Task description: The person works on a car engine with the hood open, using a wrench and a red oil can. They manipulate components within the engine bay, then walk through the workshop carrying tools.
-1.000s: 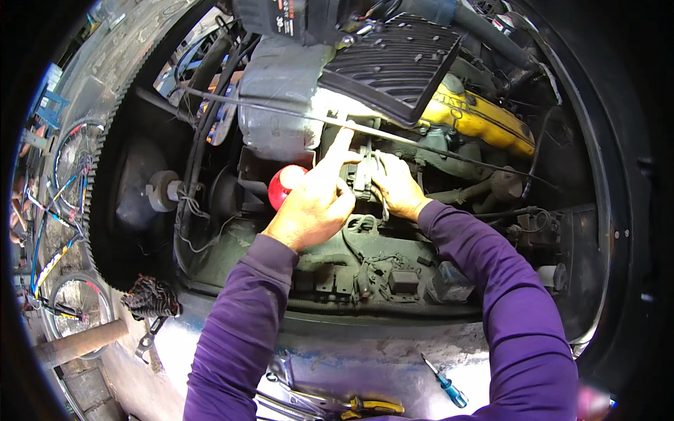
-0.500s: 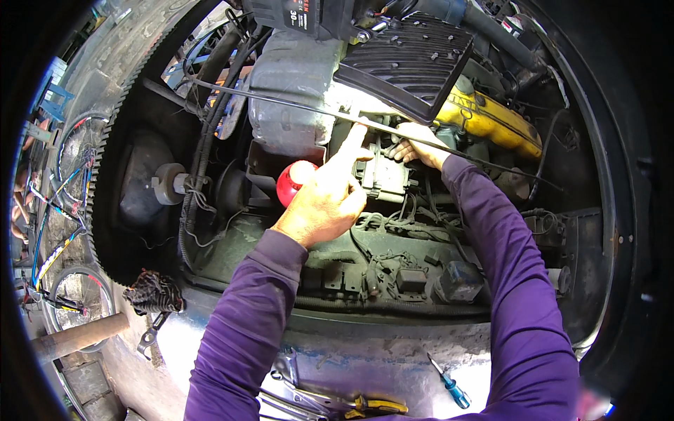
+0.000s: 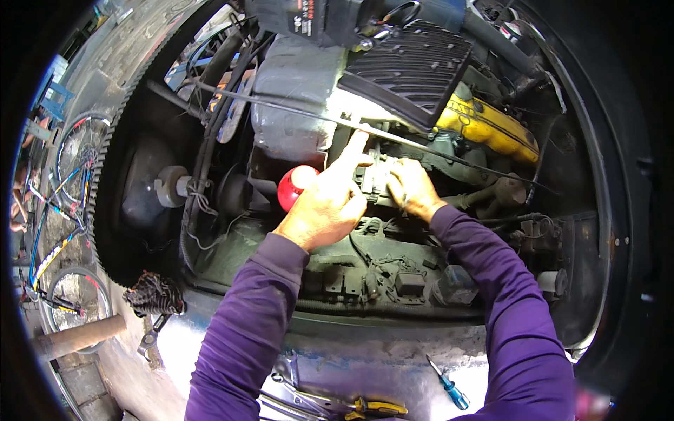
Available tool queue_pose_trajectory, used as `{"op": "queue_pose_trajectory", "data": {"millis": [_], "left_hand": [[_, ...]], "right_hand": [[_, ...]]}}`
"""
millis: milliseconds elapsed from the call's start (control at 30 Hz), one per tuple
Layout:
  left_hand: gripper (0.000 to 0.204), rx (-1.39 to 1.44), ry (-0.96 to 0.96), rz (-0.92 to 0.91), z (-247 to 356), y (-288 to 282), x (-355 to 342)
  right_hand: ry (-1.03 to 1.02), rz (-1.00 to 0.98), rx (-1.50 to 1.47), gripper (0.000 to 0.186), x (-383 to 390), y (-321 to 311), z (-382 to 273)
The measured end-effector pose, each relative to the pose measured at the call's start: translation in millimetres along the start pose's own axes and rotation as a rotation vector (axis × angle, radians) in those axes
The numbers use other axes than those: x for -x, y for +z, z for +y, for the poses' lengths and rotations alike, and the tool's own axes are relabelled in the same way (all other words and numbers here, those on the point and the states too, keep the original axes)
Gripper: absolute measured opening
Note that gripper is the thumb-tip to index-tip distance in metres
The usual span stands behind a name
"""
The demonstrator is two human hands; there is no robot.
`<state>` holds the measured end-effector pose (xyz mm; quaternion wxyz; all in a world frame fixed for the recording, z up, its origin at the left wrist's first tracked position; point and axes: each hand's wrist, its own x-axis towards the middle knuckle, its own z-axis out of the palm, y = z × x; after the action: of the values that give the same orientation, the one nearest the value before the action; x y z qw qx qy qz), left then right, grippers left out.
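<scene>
Over the engine, my left hand (image 3: 326, 203) has its index finger stretched up to the thin rod (image 3: 421, 144), with the other fingers bent beside a pale metal assembly (image 3: 372, 175). Just right of it, my right hand (image 3: 414, 186) is closed, fingertips on that assembly; what they grip is hidden. A red round part (image 3: 291, 189) sits left of my left hand, partly covered by it. Above the hands are a grey tank (image 3: 291, 98) and a black ribbed panel (image 3: 404, 70). A yellow engine cover (image 3: 491, 126) lies to the right.
A dark battery (image 3: 302, 17) is at the top. Along the front body edge (image 3: 393, 337) lie a blue screwdriver (image 3: 449, 386), pliers (image 3: 372, 407) and wrenches (image 3: 288, 372). A bundled dark cloth (image 3: 151, 295) is at lower left. Bicycles (image 3: 70, 203) stand outside on the left.
My right hand moved up and right half a second ago and has since come back down-left onto the assembly. My left hand stays in much the same place.
</scene>
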<state>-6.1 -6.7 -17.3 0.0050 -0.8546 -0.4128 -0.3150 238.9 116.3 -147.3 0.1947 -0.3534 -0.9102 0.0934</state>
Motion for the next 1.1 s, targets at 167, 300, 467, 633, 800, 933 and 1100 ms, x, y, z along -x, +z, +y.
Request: {"op": "queue_pose_trajectory", "data": {"millis": [167, 300, 467, 633, 800, 933, 1100], "left_hand": [[0.024, -0.034, -0.016, -0.003, -1.6, 1.4, 0.7], [0.034, -0.124, 0.04, 0.095, -1.4, 1.0, -3.6], [0.012, 0.075, -0.036, 0.067, 0.4, -1.2, -3.8], [0.01, -0.078, 0.001, -0.003, 1.5, -3.1, -2.2], [0.021, -0.083, 0.038, -0.066, -1.1, -5.0, -2.7], [0.022, -0.05, -0.04, -0.111, 0.4, -2.8, -1.3], [0.043, -0.043, 0.036, 0.04, 0.0, -1.3, -5.4]], "right_hand": [[0.345, -0.128, -0.361, 0.024, -40.9, -14.9, 21.3], [0.859, -0.356, -1.109, 0.035, -67.3, -24.5, 48.0], [0.864, -0.319, -1.156, 0.029, -68.1, -23.7, 51.0], [-0.026, -0.073, -0.165, 0.023, -29.9, -10.4, 7.5], [-0.115, 0.032, 0.183, 0.044, 7.4, 8.2, -20.4], [0.061, 0.01, -0.051, 0.024, -2.9, 2.6, -2.8], [0.402, -0.123, -0.607, 0.028, -41.6, -13.5, 27.7]]}}
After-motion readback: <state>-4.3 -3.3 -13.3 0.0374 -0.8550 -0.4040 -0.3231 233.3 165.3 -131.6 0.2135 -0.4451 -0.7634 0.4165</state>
